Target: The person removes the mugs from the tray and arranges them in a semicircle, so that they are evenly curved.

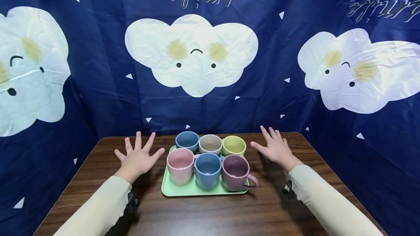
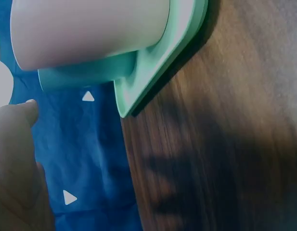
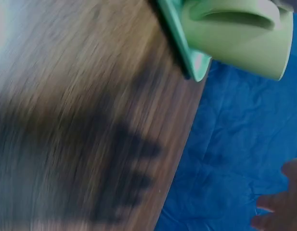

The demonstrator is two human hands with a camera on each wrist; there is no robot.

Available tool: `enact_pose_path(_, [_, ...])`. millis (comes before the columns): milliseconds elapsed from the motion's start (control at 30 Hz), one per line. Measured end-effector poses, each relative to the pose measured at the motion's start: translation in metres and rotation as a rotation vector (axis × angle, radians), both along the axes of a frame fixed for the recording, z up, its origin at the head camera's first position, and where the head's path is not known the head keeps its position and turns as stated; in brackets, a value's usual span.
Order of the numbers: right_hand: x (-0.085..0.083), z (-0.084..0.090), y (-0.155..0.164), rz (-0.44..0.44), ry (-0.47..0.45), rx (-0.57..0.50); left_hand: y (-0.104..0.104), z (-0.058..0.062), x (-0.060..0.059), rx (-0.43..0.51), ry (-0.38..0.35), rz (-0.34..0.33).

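A mint green tray (image 1: 170, 188) sits mid-table and carries several mugs: a pink mug (image 1: 179, 165), a blue mug (image 1: 207, 169) and a purple mug (image 1: 237, 172) in front, a second blue mug (image 1: 187, 140), a beige mug (image 1: 210, 144) and a yellow-green mug (image 1: 234, 145) behind. My left hand (image 1: 139, 154) hovers left of the tray with fingers spread, holding nothing. My right hand (image 1: 275, 145) hovers right of the tray, fingers spread too. In the left wrist view the pink mug (image 2: 90, 29) and tray corner (image 2: 153, 72) show; the right wrist view shows the yellow-green mug (image 3: 239, 33).
The dark wooden table (image 1: 210, 214) is ringed on three sides by a blue curtain (image 1: 98, 94) printed with white clouds. The curtain hangs close behind the table's far edge (image 1: 164, 134).
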State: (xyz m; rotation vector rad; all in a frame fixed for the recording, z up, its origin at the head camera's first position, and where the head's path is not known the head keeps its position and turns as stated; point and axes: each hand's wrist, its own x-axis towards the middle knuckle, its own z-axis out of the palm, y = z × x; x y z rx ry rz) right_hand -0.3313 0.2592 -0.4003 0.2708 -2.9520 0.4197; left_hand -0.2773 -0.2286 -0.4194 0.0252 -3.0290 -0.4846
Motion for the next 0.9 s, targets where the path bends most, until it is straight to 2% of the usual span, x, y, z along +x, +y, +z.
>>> enact_pose_path(233, [-0.006,-0.001,-0.009,0.042,0.077,-0.200,0.005,-0.008,0.014,0.022,0.013,-0.018])
enact_pose_path(400, [-0.006,-0.004,-0.015,0.031,0.102,-0.329,0.009,-0.016,0.024,0.039,-0.025,-0.023])
enact_pose_path(633, [-0.001,-0.025,-0.020,0.002,0.100,-0.496,0.012,-0.031,0.035,0.055,-0.055,-0.048])
enact_pose_path(800, [0.002,-0.041,-0.023,0.038,0.098,-0.649,0.014,-0.040,0.041,0.065,-0.063,-0.071])
enact_pose_path(900, [0.003,-0.052,-0.025,0.085,0.078,-0.743,0.016,-0.043,0.045,0.056,-0.104,-0.071])
